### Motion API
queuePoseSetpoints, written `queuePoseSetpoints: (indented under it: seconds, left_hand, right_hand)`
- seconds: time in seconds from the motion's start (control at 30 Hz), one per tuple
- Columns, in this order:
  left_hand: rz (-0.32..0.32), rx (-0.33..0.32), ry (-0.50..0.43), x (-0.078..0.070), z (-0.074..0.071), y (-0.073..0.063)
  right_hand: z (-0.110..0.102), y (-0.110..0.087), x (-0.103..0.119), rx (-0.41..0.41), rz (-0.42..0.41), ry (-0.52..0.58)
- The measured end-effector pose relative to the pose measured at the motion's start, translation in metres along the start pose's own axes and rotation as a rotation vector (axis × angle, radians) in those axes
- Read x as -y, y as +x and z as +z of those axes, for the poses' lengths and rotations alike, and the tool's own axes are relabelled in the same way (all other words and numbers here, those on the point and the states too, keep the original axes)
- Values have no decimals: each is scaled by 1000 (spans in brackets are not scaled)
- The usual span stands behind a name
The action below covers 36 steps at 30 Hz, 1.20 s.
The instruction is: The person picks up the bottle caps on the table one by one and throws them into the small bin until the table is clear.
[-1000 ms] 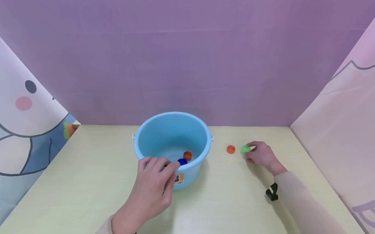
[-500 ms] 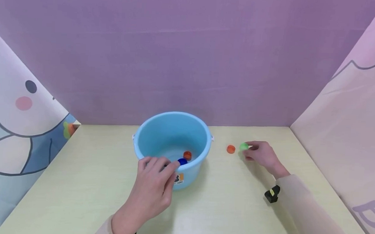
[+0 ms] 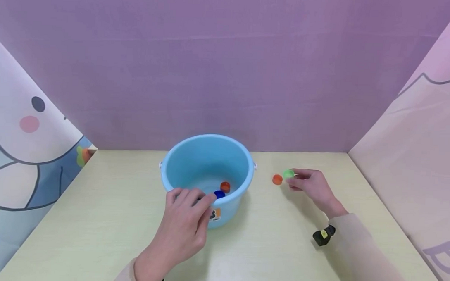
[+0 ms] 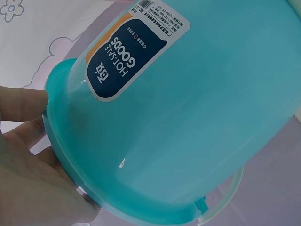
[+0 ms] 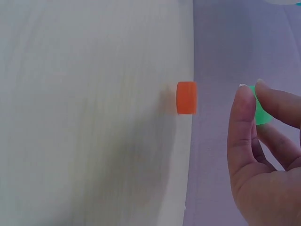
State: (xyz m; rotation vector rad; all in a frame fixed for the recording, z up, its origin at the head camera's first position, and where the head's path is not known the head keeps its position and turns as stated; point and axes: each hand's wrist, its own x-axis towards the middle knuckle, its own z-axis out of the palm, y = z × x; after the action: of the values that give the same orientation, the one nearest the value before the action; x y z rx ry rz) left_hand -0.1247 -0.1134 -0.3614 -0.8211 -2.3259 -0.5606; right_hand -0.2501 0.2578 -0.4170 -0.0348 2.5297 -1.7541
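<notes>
At the near rim of a light-blue bucket (image 3: 228, 211), my left hand (image 3: 181, 230) grips the edge; the left wrist view has the thumb against the bucket's (image 4: 188, 108) outer side and the fingers across the rim. My right hand (image 3: 314, 189) pinches a green bottle cap (image 3: 288, 174) between thumb and fingertips, raised above the table. An orange bottle cap (image 3: 277, 180) lies on the table just left of it, apart from the hand. Inside the bucket are an orange-red cap (image 3: 225, 187) and a dark blue cap (image 3: 219, 194), partly hidden by the rim.
The pale table (image 3: 107, 219) meets a purple cloth backdrop (image 3: 227, 74) behind the bucket. Printed panels stand at the left (image 3: 31, 150) and right (image 3: 425, 164). A black device (image 3: 324, 235) hangs at my right wrist.
My right hand has moved slightly left and up with the green cap, closer to the orange cap on the table. The left hand and the bucket have stayed put.
</notes>
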Motion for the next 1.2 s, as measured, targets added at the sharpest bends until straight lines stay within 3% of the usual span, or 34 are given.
queuePoseSetpoints:
  seconds: [1.2]
  left_hand:
    - [-14,17,5,-1,0,1]
  right_hand:
    - [20,-20,40,38,-115,44]
